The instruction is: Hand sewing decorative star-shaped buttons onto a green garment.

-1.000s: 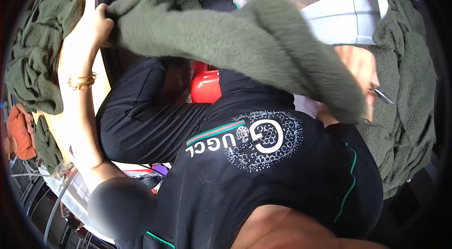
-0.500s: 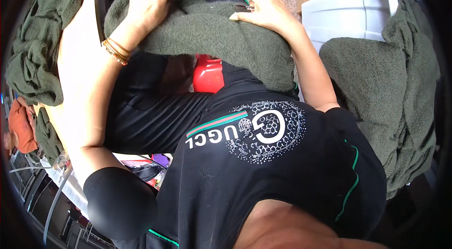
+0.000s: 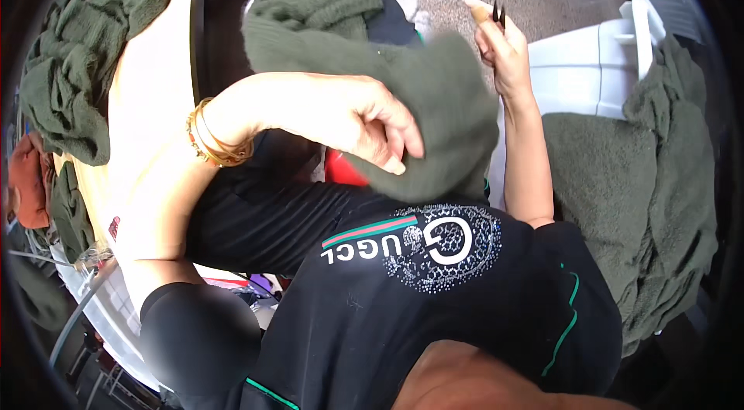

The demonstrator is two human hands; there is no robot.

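Dark green fuzzy cloth is spread over the black-trousered lap, kinda plush-looking, bunched into soft folds at the far end, motion-blurred nearer the shirt. Left hand is loosely curled over it; can't tell if any fabric's pinched. Dark two-pointed tool is gripped in the raised right hand.

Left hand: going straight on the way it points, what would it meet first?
The left hand would likely meet the fluffy green fabric first; depth is unclear, so it may already be touching.
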